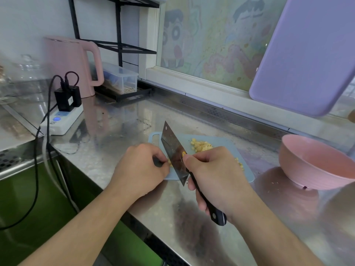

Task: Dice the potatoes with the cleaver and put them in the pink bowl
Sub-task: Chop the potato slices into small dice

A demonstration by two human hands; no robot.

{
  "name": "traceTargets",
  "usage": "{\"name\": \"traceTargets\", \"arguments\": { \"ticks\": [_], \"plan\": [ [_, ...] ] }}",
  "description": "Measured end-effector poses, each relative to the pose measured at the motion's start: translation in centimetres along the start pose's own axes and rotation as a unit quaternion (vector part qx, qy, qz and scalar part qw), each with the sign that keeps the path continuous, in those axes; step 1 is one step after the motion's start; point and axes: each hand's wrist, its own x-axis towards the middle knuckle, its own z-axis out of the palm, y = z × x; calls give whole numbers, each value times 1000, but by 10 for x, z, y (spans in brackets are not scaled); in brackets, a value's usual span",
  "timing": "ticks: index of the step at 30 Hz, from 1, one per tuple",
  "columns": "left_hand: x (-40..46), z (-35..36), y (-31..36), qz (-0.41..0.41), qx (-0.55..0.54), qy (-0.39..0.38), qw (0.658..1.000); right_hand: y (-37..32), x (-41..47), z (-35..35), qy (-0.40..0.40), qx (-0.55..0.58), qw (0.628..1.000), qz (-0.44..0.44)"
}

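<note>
A small grey-blue cutting board (224, 145) lies on the steel counter. My right hand (215, 175) grips the black handle of the cleaver (172, 150), whose blade stands edge-down on the board's left part. My left hand (140, 167) has its fingers curled against the blade's left side, holding a small piece of potato (169, 162) that is mostly hidden. A heap of diced potato (201, 146) lies on the board behind the blade, and a few more dice (239, 164) show past my right hand. The pink bowl (315, 162) stands to the right of the board.
A pink kettle (71, 62) and a white power strip (61, 120) with black plugs and cables stand at the back left. A clear plastic box (121, 77) sits under a black rack. A purple board (307, 54) leans at the window. The counter's front edge runs diagonally below my forearms.
</note>
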Motion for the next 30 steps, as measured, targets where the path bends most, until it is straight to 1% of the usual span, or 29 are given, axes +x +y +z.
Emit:
{"name": "traceTargets", "arguments": {
  "ticks": [10,18,23,30],
  "plan": [
    [2,0,-1,11,-9,-3,1000,-7,6,4,2,-20,1000,13],
    [1,-2,2,-3,-8,-9,1000,1,5,3,3,-9,1000,11],
    [1,-2,2,-21,-29,-5,999,2,1,-2,4,-5,1000,6],
    [1,-1,1,-23,-30,-8,999,2,1,-4,4,3,1000,6]
  ]
}}
